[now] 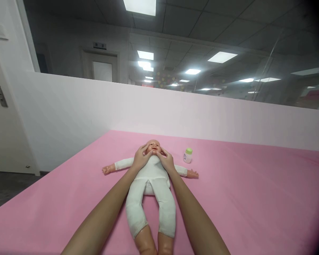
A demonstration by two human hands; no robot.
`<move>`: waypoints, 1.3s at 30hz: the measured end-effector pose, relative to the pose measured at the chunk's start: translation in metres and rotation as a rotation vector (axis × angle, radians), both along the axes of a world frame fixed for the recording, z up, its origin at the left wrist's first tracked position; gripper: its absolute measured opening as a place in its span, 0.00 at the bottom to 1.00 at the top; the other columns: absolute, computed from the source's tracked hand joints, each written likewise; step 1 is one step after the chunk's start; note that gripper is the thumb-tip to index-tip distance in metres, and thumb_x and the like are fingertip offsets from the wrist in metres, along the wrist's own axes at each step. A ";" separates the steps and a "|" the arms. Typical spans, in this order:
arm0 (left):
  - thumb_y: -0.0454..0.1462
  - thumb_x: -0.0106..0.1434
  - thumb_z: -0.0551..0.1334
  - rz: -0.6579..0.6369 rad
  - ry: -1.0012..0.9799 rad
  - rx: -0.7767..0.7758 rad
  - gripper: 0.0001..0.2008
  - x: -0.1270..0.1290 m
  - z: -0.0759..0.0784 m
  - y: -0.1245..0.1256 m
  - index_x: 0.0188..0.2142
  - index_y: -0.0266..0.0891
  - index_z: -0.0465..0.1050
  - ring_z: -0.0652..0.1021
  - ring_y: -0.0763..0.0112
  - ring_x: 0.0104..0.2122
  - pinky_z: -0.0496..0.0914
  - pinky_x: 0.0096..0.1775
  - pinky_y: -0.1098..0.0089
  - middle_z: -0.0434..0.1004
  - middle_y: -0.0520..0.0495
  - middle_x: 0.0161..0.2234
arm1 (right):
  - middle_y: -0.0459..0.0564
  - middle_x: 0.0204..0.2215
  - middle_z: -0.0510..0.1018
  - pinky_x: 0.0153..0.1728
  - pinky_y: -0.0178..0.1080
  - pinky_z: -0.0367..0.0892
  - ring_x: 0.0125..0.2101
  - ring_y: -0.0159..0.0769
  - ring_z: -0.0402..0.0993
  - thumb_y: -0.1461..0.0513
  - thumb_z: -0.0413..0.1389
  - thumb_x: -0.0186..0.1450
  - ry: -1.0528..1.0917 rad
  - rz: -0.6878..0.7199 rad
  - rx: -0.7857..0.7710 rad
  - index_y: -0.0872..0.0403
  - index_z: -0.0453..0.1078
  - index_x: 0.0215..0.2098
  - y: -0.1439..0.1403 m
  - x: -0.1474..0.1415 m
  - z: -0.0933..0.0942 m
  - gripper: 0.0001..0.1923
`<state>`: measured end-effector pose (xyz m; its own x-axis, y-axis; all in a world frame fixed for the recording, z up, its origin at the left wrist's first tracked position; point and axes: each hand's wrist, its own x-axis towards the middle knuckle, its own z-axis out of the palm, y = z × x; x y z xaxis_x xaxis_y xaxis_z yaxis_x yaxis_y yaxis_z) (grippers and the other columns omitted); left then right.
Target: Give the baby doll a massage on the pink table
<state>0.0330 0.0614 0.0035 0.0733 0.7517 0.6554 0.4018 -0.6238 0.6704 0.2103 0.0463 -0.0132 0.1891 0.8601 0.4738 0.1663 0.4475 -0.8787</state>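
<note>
A baby doll [151, 171] with a white cloth body lies on its back, its head towards the far wall and its arms spread to both sides. My left hand [141, 157] cups the left side of the doll's head, with the thumb by its chin. On the other side my right hand [165, 159] cups the head in the same way, thumb near the mouth. Both hands' fingers curve round the cheeks, and their tips are partly hidden. The doll's lower legs run out of the bottom of the view between my forearms.
A pink sheet [244, 198] covers the table. To the right of the doll's head stands a small clear bottle [187, 157] with a green cap. Behind rises a low white wall [175, 109] with glass above it. A door [5, 134] is at the far left.
</note>
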 end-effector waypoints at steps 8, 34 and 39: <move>0.45 0.68 0.62 0.008 -0.004 -0.011 0.24 0.000 0.000 0.001 0.61 0.41 0.73 0.74 0.56 0.60 0.71 0.58 0.58 0.73 0.39 0.62 | 0.56 0.58 0.77 0.58 0.46 0.71 0.56 0.48 0.76 0.50 0.62 0.63 0.008 -0.011 -0.004 0.56 0.73 0.60 0.001 0.000 0.000 0.31; 0.43 0.68 0.62 0.017 0.008 0.019 0.23 0.000 -0.001 0.001 0.61 0.40 0.74 0.74 0.55 0.59 0.70 0.58 0.57 0.74 0.38 0.60 | 0.57 0.58 0.77 0.57 0.46 0.72 0.56 0.48 0.76 0.51 0.61 0.63 0.005 -0.004 0.004 0.57 0.73 0.60 0.001 0.000 0.000 0.31; 0.44 0.68 0.62 0.011 -0.006 0.019 0.23 0.000 -0.001 0.002 0.60 0.40 0.74 0.74 0.55 0.59 0.70 0.59 0.57 0.74 0.38 0.60 | 0.57 0.58 0.77 0.57 0.46 0.71 0.56 0.49 0.76 0.51 0.60 0.63 0.019 -0.009 -0.007 0.57 0.73 0.60 0.002 0.000 0.000 0.30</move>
